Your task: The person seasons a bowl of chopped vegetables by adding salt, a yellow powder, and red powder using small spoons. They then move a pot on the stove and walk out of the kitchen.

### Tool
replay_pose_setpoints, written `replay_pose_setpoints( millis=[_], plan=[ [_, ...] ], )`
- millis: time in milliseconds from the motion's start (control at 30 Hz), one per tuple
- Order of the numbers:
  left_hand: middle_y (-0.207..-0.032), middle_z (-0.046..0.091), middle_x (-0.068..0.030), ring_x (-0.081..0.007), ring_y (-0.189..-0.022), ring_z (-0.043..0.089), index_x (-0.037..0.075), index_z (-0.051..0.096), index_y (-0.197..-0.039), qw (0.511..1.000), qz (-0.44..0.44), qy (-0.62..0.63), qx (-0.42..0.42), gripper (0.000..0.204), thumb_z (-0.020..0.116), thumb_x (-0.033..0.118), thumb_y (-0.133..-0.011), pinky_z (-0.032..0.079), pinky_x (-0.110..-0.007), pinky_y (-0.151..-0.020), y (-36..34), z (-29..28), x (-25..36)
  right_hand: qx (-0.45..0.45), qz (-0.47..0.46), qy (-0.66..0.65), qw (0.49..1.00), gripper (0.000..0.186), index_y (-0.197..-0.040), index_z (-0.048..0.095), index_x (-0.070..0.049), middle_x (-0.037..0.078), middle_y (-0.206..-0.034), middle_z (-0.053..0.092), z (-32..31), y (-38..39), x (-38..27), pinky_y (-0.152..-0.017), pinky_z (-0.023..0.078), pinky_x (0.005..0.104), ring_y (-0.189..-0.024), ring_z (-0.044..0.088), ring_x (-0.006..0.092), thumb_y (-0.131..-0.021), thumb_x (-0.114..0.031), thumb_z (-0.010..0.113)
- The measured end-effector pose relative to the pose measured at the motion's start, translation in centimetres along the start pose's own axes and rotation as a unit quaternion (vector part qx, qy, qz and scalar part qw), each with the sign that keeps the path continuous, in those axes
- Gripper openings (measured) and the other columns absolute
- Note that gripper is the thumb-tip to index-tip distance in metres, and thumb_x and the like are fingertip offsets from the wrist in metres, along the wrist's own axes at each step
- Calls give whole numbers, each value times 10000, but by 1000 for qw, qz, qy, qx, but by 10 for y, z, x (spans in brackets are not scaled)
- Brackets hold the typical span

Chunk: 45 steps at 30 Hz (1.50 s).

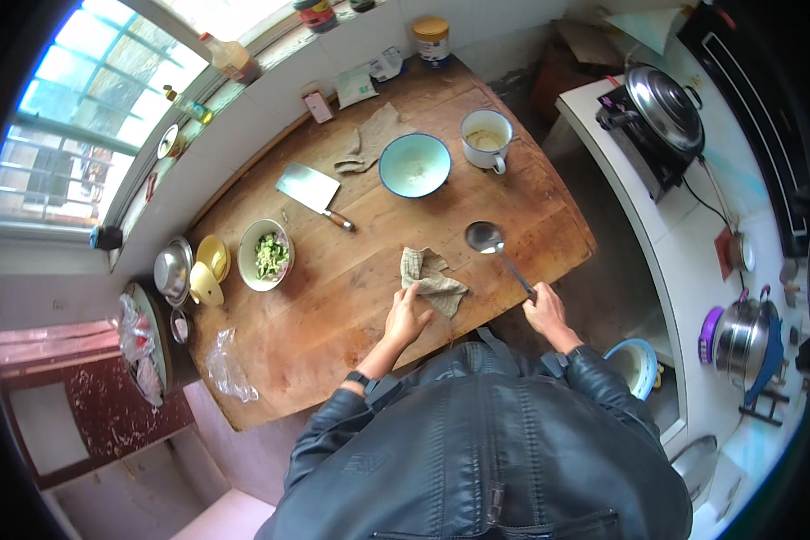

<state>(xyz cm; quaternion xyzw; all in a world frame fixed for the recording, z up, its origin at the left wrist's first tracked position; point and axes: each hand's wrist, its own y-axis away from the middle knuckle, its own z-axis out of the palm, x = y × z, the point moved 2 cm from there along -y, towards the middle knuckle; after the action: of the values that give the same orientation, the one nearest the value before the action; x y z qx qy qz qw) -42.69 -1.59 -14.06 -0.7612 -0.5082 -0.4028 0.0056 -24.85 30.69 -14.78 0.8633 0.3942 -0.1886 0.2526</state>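
My right hand [544, 310] is closed around the handle of a dark metal ladle [485, 237], its bowl over the wooden table to the upper left of the hand. My left hand [407, 317] is at the near left edge of a crumpled grey-beige cloth [434, 281]. Its thumb and fingers are spread, with the fingertips at the cloth's edge. Beyond the cloth sits a pale green enamel bowl with a blue rim [414, 166]. A white enamel mug [487, 140] with something pale brown inside stands to that bowl's right.
On the wooden table [333, 306] lie a cleaver [310, 187], a bowl of chopped greens [271, 256], another cloth [369, 139], yellow bowls [211, 261] and a plastic bag [230, 364]. To the right, a counter bears a lidded pan [664, 108] and a steel pot [745, 337]. A basin [634, 367] is below.
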Motion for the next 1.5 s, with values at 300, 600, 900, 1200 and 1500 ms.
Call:
replay_pose_setpoints(
  millis=[300, 600, 900, 1200, 1500],
  plan=[
    [-1568, 441, -265, -488, -1402, 456, 117, 614, -1394, 942, 229, -215, 119, 507, 647, 140, -889, 405, -531, -1169, -103, 54, -5, 137, 326, -359, 864, 118, -907, 511, -62, 2, -643, 497, -25, 240, 62, -333, 392, 283, -410, 468, 103, -952, -77, 619],
    [-1562, 455, -265, -478, -1409, 445, 33, 599, -1386, 898, 346, -235, 137, 582, 727, 159, -832, 375, -524, -1179, -188, 60, 102, 178, 245, -788, 536, 203, -1114, 615, 10, 25, -754, 528, -37, 422, 22, -449, 406, 284, -525, 484, 114, -985, -138, 562],
    [-1114, 681, -224, -337, -1068, 653, -48, 665, -1169, 874, 427, 24, -229, 329, 747, 132, -907, 523, -432, -964, 46, 208, 162, 220, 112, -851, 464, 209, -1073, 645, 35, 50, -715, 540, -13, 583, 58, -460, 410, 310, -512, 482, 139, -928, -113, 619],
    [-1096, 746, -114, -197, -983, 709, -51, 695, -1200, 827, 339, -106, -436, 294, 715, 112, -956, 562, -326, -906, 310, 337, 191, 491, 512, -621, 333, 140, -827, 603, -17, 62, -673, 589, 169, 868, 141, -468, 471, 324, -541, 590, 158, -920, -110, 654],
    [-1012, 739, -73, -123, -875, 679, -59, 690, -1183, 734, 337, -149, -571, 276, 700, 127, -980, 545, -264, -780, 539, 484, 213, 657, 539, -425, 312, 150, -859, 573, -55, 15, -649, 560, 199, 1068, 210, -469, 468, 299, -510, 556, 119, -961, -123, 659]
  ],
)
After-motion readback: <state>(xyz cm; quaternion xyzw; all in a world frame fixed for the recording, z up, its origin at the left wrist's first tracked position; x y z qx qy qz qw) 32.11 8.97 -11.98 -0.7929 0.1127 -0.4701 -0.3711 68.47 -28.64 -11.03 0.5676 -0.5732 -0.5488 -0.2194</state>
